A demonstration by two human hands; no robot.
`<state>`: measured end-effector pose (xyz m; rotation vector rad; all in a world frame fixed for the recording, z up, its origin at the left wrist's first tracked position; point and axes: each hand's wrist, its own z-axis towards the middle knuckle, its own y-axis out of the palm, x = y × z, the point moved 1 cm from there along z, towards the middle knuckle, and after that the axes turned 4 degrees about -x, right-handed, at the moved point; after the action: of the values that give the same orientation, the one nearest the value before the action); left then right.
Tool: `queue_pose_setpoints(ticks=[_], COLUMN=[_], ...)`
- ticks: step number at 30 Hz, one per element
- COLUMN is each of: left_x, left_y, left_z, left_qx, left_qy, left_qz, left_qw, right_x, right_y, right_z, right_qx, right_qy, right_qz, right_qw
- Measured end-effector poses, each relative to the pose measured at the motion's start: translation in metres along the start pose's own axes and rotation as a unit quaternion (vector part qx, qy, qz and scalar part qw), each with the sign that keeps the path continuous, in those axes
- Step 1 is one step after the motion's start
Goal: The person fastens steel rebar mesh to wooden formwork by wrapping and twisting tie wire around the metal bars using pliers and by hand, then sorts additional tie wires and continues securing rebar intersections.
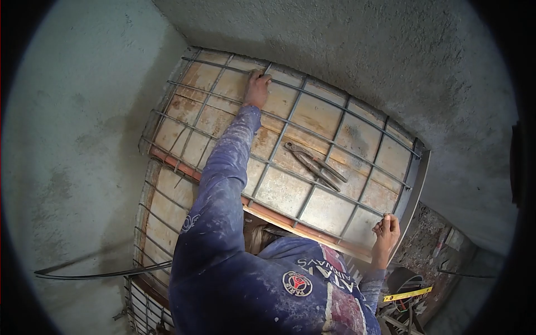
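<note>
A grid of crossed steel bars (329, 142) lies over pale boards. My left hand (258, 89) reaches to the grid's upper edge, its fingers closed around a bar. At the lower right corner my right hand (386, 231) is raised beside the end of a bar, fingers pinched together; what is between the fingertips is too small to tell. Rusty pincers (314, 164) rest on the grid between my hands, their handles apart and pointing to the lower right.
Rough grey walls (84, 111) enclose the grid. A reddish strip (312, 230) runs along its near edge. More bars (156, 223) continue at lower left, where dark rods (95, 276) stick out. A yellow level (407, 294) lies among debris at lower right.
</note>
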<state>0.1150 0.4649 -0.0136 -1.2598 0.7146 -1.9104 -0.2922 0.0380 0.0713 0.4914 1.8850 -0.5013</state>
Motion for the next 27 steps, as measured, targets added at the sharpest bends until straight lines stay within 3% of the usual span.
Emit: queue_pose_setpoints(ticks=[3,6,11,15,17,22,24,27], left_x=[0.004,0.016,0.037,0.013,0.008,0.024,0.021,0.033], left_y=[-0.003,-0.013,-0.034,-0.022,-0.021,-0.038,-0.05,-0.054], left_z=[-0.002,-0.01,-0.059,-0.072,-0.07,-0.085,-0.097,-0.121], left_qx=[-0.028,0.006,0.032,0.008,0.001,0.004,0.005,0.035], left_qy=[-0.01,0.002,-0.113,-0.161,-0.132,-0.131,-0.127,-0.018], left_qz=[0.01,0.045,0.176,0.147,0.07,0.1,0.151,0.145], left_qw=[1.0,0.999,0.977,0.976,0.989,0.986,0.98,0.989], right_x=[-0.005,-0.007,-0.006,-0.005,-0.002,-0.008,-0.012,-0.016], right_y=[0.002,0.0,-0.003,0.003,0.006,0.007,0.003,-0.002], right_z=[0.002,0.005,0.004,0.005,0.009,0.014,0.014,0.016], right_qx=[0.0,-0.02,-0.023,-0.031,-0.043,-0.059,-0.059,-0.052], right_qy=[-0.002,-0.02,-0.037,-0.027,-0.03,-0.063,-0.068,-0.073], right_qz=[-0.015,-0.021,-0.041,-0.052,-0.059,-0.087,-0.157,-0.202], right_qw=[1.0,0.999,0.998,0.998,0.997,0.993,0.984,0.975])
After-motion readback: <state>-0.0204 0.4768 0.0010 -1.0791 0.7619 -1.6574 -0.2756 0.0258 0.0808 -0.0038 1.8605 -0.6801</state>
